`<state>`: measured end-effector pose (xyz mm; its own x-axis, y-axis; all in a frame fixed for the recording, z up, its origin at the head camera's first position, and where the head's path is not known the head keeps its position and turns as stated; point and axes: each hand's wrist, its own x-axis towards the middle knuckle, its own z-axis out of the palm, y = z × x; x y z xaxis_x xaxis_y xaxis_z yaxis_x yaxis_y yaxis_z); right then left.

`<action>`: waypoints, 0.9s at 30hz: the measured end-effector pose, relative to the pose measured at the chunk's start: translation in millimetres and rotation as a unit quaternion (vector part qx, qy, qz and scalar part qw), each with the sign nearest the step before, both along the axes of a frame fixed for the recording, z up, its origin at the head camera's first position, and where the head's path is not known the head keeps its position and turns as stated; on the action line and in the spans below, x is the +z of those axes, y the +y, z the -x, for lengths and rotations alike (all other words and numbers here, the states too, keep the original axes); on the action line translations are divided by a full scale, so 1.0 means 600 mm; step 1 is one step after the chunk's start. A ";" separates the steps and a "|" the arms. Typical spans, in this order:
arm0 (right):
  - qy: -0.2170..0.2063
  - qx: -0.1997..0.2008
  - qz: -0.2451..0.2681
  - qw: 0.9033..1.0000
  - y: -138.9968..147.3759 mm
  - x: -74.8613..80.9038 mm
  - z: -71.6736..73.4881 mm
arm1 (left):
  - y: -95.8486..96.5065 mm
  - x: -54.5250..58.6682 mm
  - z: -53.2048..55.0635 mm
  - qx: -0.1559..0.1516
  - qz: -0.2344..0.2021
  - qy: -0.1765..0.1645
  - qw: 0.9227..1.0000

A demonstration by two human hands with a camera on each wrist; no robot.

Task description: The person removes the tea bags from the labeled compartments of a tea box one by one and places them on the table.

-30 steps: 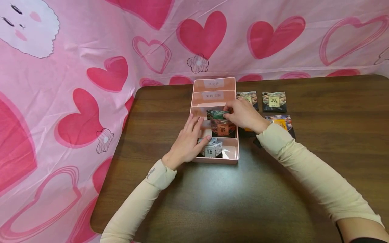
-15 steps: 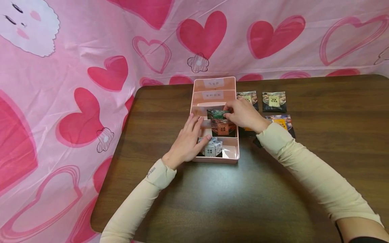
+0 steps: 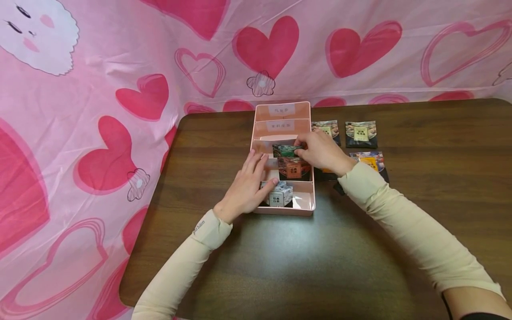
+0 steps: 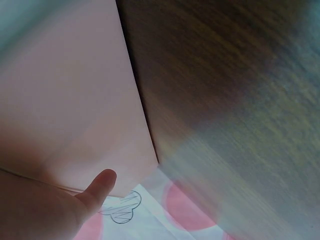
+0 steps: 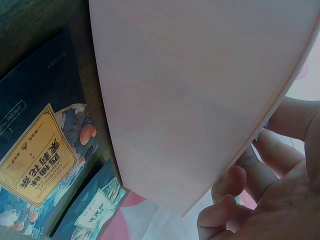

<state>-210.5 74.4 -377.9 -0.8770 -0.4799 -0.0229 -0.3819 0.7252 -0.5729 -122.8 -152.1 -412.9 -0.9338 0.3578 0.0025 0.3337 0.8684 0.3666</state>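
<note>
No visible shift: right hand [image 3: 320, 151] pinched green sachet [image 3: 284, 151], partly hidden by nearer red sachet [image 3: 294, 169]; left hand [image 3: 245, 189], fingers extended, lay over left rim of box [image 3: 284, 212].

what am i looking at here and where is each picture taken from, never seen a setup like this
There is no machine, just a person's two bare hands. The wide picture comes from a camera worn on the head; the two close ones come from a camera on each wrist. On the table stands a pink divided box, with dark sachets lying to its right. The right hand pinches a green sachet at the box, partly behind a red sachet. The left hand lies along the box's left side.
</note>
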 end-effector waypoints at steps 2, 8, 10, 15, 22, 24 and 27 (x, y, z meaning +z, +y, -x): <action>-0.004 0.001 0.001 1.000 0.000 0.001 -0.001 | 0.000 0.000 0.000 0.000 0.000 -0.001 1.000; -0.009 0.001 0.001 1.000 0.001 0.001 -0.003 | -0.001 0.001 0.000 0.003 0.003 -0.005 1.000; -0.008 0.000 -0.001 1.000 0.002 0.001 -0.003 | -0.001 0.000 0.000 0.003 0.002 -0.006 1.000; -0.004 -0.003 -0.003 1.000 0.003 0.001 -0.003 | -0.001 -0.001 0.001 0.003 0.003 -0.004 1.000; 0.002 -0.011 -0.004 1.000 0.005 0.002 -0.003 | -0.001 0.000 0.001 0.001 0.003 -0.002 1.000; 0.003 -0.014 -0.003 1.000 0.006 0.003 -0.003 | -0.001 0.000 0.002 0.000 0.002 -0.001 1.000; 0.010 -0.016 0.003 1.000 0.007 0.004 -0.003 | 0.000 0.000 0.002 0.001 0.002 0.000 1.000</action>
